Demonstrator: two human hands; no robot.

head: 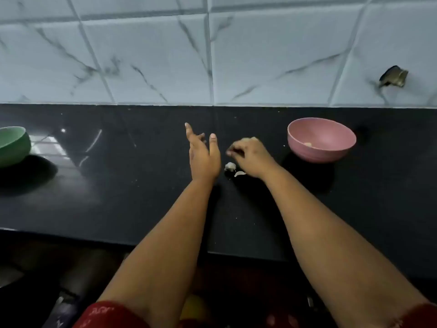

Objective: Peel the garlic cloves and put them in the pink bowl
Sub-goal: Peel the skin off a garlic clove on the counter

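Green bowl (13, 145) cut off at left edge of desk (118, 185). Left hand (203, 157) raised, fingers spread apart, nothing held. Garlic pieces (230, 166) lie between hands, blurred. Right hand (248, 155) curled; contents unclear. Pink bowl (321, 139) holds one pale clove (308, 144).

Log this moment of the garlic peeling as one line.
left hand open, empty | right hand fingers curled, contents unclear | garlic bits on counter | pink bowl holds one small pale piece
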